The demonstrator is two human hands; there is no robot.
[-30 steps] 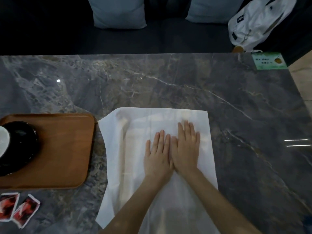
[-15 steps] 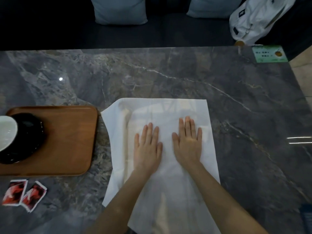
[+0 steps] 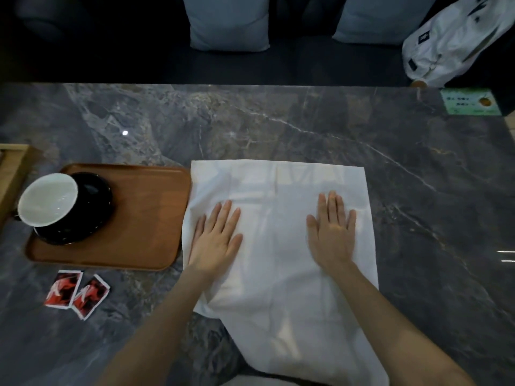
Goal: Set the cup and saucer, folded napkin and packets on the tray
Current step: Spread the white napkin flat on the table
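Head cam: my left hand and right hand, flat open, have slid apart smoothing the napkin; folding's next.

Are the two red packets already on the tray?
No, the two red packets lie on the marble table just in front of the wooden tray, not on it.

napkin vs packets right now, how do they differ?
The napkin is large, plain white and spread open under both flat hands; the packets are small, red-printed and untouched. The napkin lies right of the tray, its edge at the tray's rim; the packets lie in front of it. Both are still off the tray.
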